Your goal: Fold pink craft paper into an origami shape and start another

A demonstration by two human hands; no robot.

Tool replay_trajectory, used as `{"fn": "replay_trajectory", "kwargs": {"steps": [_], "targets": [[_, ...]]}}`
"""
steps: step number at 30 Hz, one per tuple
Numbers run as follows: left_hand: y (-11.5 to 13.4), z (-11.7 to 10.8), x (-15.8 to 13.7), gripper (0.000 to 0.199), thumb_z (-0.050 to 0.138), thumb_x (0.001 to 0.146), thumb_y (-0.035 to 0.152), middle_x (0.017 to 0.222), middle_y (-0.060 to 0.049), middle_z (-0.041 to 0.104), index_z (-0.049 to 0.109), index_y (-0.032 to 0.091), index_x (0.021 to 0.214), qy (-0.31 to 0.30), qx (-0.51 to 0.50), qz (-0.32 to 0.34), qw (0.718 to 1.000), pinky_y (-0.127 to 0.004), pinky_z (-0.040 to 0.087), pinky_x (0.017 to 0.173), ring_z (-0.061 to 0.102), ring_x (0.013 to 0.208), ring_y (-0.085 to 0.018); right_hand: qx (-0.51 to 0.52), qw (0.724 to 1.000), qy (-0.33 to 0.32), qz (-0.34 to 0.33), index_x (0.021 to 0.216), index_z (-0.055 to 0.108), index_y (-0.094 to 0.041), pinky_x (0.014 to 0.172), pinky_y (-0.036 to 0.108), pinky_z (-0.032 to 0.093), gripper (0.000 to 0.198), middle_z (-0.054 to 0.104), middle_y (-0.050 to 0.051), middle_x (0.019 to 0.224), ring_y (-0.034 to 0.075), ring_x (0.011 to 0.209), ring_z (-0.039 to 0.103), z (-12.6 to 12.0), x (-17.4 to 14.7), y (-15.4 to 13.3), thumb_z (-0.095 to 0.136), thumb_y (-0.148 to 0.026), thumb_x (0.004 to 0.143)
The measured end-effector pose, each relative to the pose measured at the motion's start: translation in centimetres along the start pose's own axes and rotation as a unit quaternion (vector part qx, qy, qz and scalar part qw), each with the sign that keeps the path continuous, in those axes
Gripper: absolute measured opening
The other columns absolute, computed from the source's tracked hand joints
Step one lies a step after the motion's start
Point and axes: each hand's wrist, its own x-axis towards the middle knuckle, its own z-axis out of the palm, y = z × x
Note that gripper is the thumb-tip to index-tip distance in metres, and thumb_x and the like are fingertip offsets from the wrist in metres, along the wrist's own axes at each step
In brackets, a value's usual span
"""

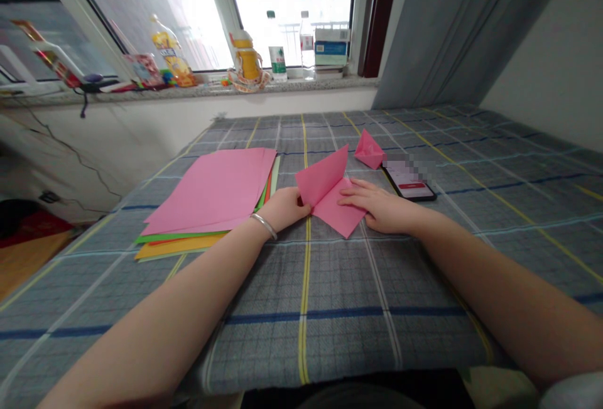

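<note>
In the middle of the cloth lies a folded sheet of pink paper (346, 211), one half raised upright along a crease and the other half flat. My left hand (287, 208), with a silver bangle at the wrist, pinches its left corner near the crease. Fingers stretched out, my right hand (379, 205) rests flat on the right side of the lower half. Just beyond stands a small folded pink paper shape (370, 150). Left of my left hand is a stack of coloured paper (211, 186), pink on top with green, orange and yellow edges showing.
A phone (409, 179) with a lit screen lies right of the folded shape. Grey checked cloth (343, 346) covers the surface. On the windowsill (207, 85) stand an orange drink bottle (172, 51), a yellow cup (247, 60), two clear bottles and a blue-white box (331, 51).
</note>
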Motion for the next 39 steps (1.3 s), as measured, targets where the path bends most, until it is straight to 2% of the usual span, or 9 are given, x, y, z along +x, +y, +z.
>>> {"fn": "replay_trajectory", "kwargs": {"steps": [4,9,17,20,25,31,34,36,39], "targets": [[-0.3,0.3,0.1,0.016,0.059,0.073,0.027,0.074,-0.004,0.07,0.07,0.017,0.079,-0.002,-0.02,-0.006,1.0,-0.025,0.043,0.06,0.062,0.067,-0.018,0.007,1.0,-0.009,-0.02,0.138,0.048,-0.022,0.113,0.047,0.029,0.073,0.045,0.004,0.146,0.024,0.143,0.021,-0.1,0.0,-0.2,0.05,-0.002,0.067],[-0.2,0.8,0.2,0.026,0.063,0.074,0.03,0.084,-0.004,0.072,0.069,0.019,0.096,-0.012,-0.055,0.003,0.998,-0.025,0.046,0.064,0.064,0.073,-0.019,0.018,0.999,-0.014,-0.029,0.143,0.04,-0.021,0.115,0.047,0.024,0.079,0.039,0.006,0.15,0.024,0.144,0.016,-0.4,-0.1,-0.7,0.054,-0.006,0.067],[1.6,1.3,-0.1,0.022,0.057,0.084,0.03,0.089,-0.008,0.069,0.069,0.015,0.096,-0.002,0.095,-0.01,0.995,-0.028,0.046,0.072,0.064,0.081,-0.021,-0.013,0.999,-0.024,-0.044,0.144,0.04,-0.016,0.117,0.044,0.02,0.076,0.037,0.008,0.151,0.022,0.144,0.016,-1.1,-0.1,-1.8,0.052,-0.004,0.069],[1.7,1.6,-0.1,0.023,0.054,0.086,0.026,0.096,-0.01,0.068,0.068,0.014,0.099,0.023,0.106,0.006,0.994,-0.03,0.047,0.079,0.064,0.089,-0.022,-0.023,0.998,-0.009,-0.051,0.143,0.042,-0.017,0.116,0.043,0.022,0.073,0.042,0.008,0.148,0.022,0.143,0.022,-1.0,0.0,-1.9,0.054,-0.007,0.071],[1.3,2.0,0.1,0.023,0.05,0.088,0.022,0.101,-0.01,0.067,0.067,0.013,0.102,0.055,0.058,0.028,0.996,-0.029,0.048,0.086,0.063,0.094,-0.021,-0.023,0.998,-0.013,-0.058,0.142,0.043,-0.018,0.113,0.041,0.029,0.067,0.046,0.008,0.145,0.02,0.136,0.036,-0.5,0.5,-2.4,0.051,-0.008,0.076],[1.2,2.1,0.0,0.02,0.053,0.086,0.024,0.092,-0.006,0.068,0.068,0.016,0.096,0.05,0.009,0.05,0.997,-0.029,0.048,0.079,0.063,0.085,-0.019,-0.048,0.996,-0.025,-0.074,0.139,0.047,-0.015,0.112,0.039,0.03,0.058,0.049,0.009,0.143,0.021,0.133,0.041,-0.3,0.9,-3.4,0.052,-0.011,0.081],[1.4,2.0,-0.1,0.02,0.053,0.084,0.021,0.091,-0.004,0.068,0.067,0.017,0.097,0.041,-0.006,0.074,0.996,-0.029,0.048,0.078,0.063,0.085,-0.019,-0.062,0.994,-0.022,-0.087,0.136,0.051,-0.022,0.11,0.039,0.032,0.052,0.052,0.003,0.141,0.018,0.13,0.044,-0.4,1.0,-3.0,0.045,-0.007,0.086],[1.4,2.0,-0.1,0.021,0.052,0.083,0.021,0.089,-0.005,0.067,0.067,0.016,0.097,0.043,-0.003,0.063,0.997,-0.029,0.048,0.075,0.062,0.082,-0.019,-0.069,0.993,-0.019,-0.091,0.132,0.055,-0.026,0.109,0.04,0.033,0.049,0.054,0.001,0.138,0.019,0.129,0.045,-0.5,1.0,-2.6,0.043,-0.007,0.089],[1.4,2.1,-0.1,0.022,0.052,0.08,0.016,0.092,-0.007,0.067,0.065,0.014,0.098,0.044,0.015,0.058,0.997,-0.029,0.048,0.077,0.062,0.083,-0.019,-0.077,0.993,-0.012,-0.09,0.131,0.057,-0.027,0.106,0.041,0.036,0.046,0.058,0.002,0.135,0.02,0.127,0.048,-0.7,0.9,-2.4,0.045,-0.008,0.09]]}}
